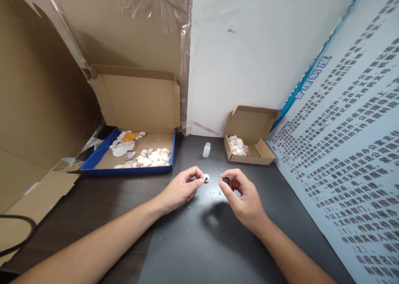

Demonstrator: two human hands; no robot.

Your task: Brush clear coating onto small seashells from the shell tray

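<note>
My left hand [183, 186] pinches a small white shell-like piece [206, 178] with a dark spot on it, between thumb and fingertips. Across a short gap, the fingers of my right hand [241, 192] close around a small black object [225, 180]; most of it is hidden, and its kind does not show. Both hands are raised over the dark table. Just beyond them stands a small translucent bottle [206, 150], upright, with whitish contents and no cap visible on its neck.
At the back left, an open blue-edged cardboard box [127, 171] holds many white shells [152, 157] and an orange shell [130, 137]. A smaller open cardboard box [249, 160] with shells [237, 146] stands back right. A printed panel [352, 122] borders the right side.
</note>
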